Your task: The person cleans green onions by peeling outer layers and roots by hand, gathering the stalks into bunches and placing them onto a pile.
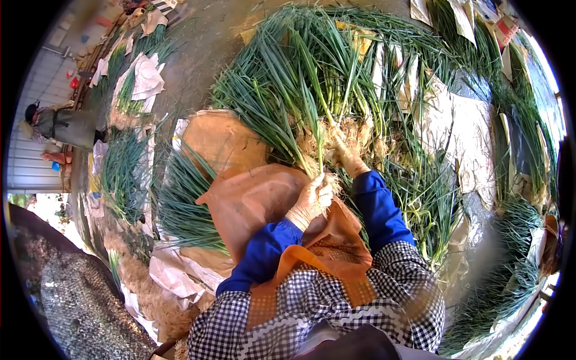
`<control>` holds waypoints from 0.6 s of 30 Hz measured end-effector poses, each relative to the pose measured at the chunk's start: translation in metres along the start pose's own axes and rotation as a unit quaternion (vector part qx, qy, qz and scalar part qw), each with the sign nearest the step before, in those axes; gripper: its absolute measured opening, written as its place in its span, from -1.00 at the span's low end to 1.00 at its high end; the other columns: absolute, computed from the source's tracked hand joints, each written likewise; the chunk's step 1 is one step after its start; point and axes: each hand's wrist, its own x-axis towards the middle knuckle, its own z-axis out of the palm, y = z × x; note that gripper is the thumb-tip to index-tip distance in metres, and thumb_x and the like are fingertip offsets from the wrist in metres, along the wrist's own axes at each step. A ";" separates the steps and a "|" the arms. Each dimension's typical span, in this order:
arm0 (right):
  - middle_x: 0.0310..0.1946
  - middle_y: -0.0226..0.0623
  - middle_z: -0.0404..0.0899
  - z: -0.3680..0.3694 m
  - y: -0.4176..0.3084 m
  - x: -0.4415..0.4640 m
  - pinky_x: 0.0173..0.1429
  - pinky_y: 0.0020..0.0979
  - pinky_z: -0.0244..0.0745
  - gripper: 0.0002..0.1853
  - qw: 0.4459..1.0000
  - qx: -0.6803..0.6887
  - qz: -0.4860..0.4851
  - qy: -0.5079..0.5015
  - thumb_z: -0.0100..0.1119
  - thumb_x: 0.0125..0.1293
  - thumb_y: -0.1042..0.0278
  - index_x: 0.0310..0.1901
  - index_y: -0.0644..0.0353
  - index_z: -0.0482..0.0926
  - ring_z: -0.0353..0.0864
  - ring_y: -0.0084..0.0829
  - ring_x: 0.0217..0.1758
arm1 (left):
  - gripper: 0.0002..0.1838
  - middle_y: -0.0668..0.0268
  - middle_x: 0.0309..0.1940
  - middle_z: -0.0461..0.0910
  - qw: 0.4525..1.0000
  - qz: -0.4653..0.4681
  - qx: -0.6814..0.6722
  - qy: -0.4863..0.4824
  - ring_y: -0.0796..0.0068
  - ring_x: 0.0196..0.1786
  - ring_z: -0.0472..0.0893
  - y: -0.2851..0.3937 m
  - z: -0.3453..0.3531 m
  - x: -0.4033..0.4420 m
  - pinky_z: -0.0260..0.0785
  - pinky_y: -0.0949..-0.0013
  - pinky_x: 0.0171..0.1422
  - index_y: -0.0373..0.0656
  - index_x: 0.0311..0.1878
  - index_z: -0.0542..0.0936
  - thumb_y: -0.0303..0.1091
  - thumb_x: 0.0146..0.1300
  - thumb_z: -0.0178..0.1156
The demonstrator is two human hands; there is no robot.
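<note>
My left hand (pixel 313 199) is closed round the rooted lower end of a green onion stalk (pixel 321 147), just over the orange-brown cloth (pixel 258 195) on my lap. My right hand (pixel 348 155) is a little farther forward and to the right, its fingers pressed together at the pale roots of the onions. What exactly it grips among the roots is hard to make out. Beyond both hands lies a large heap of green onions (pixel 282 66), leaves pointing away and roots toward me.
More green onions (pixel 186 201) lie at the left, beside a brown sack (pixel 222 141). White sacking (pixel 453 132) is at the right, with further onion piles (pixel 510 270) beyond. Another person (pixel 63 126) stands at the far left. Loose roots (pixel 150 294) are heaped at the lower left.
</note>
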 end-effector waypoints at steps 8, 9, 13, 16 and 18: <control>-0.67 -0.28 0.50 0.035 0.012 0.025 -0.51 -0.27 0.39 -0.71 0.682 -0.615 -0.286 0.272 0.13 0.22 0.07 -0.48 0.10 0.53 0.48 -0.31 -0.65 | -0.71 0.45 -0.63 0.38 0.971 0.063 0.094 0.211 0.58 -0.65 0.33 -0.009 0.001 0.003 0.13 0.55 -0.63 -0.06 -0.12 0.50 -0.07 0.33 -0.02; -0.69 -0.27 0.47 0.031 0.013 0.022 -0.61 -0.27 0.36 -0.68 0.650 -0.604 -0.362 0.285 0.10 0.23 0.04 -0.55 0.06 0.48 0.45 -0.21 -0.69 | -0.70 0.48 -0.68 0.30 0.972 0.060 0.079 0.214 0.60 -0.70 0.26 -0.008 0.000 0.004 0.07 0.56 -0.67 -0.03 -0.17 0.49 -0.02 0.32 -0.04; -0.76 -0.43 0.41 0.029 -0.007 -0.016 -0.69 -0.36 0.29 -0.70 0.596 -0.687 -0.292 0.296 0.10 0.22 0.03 -0.56 -0.01 0.46 0.42 -0.37 -0.75 | -0.65 0.53 -0.71 0.20 0.961 0.079 0.051 0.262 0.64 -0.72 0.16 -0.016 -0.004 0.012 0.02 0.58 -0.69 0.02 -0.16 0.47 0.08 0.32 -0.09; -0.76 -0.39 0.41 0.014 -0.007 -0.026 -0.68 -0.34 0.30 -0.73 0.537 -0.718 -0.330 0.295 0.13 0.16 0.01 -0.53 -0.02 0.47 0.44 -0.33 -0.75 | -0.66 0.53 -0.72 0.20 0.968 0.068 0.018 0.239 0.64 -0.73 0.15 -0.021 0.003 0.012 0.02 0.58 -0.70 0.04 -0.25 0.45 0.10 0.31 -0.08; -0.79 -0.44 0.34 0.011 -0.004 -0.030 -0.69 -0.34 0.29 -0.75 0.523 -0.733 -0.322 0.291 0.07 0.21 0.03 -0.51 -0.04 0.47 0.40 -0.39 -0.77 | -0.65 0.53 -0.73 0.19 0.980 0.047 -0.001 0.192 0.63 -0.73 0.16 -0.024 0.005 0.013 0.02 0.57 -0.70 0.05 -0.30 0.44 0.11 0.30 -0.07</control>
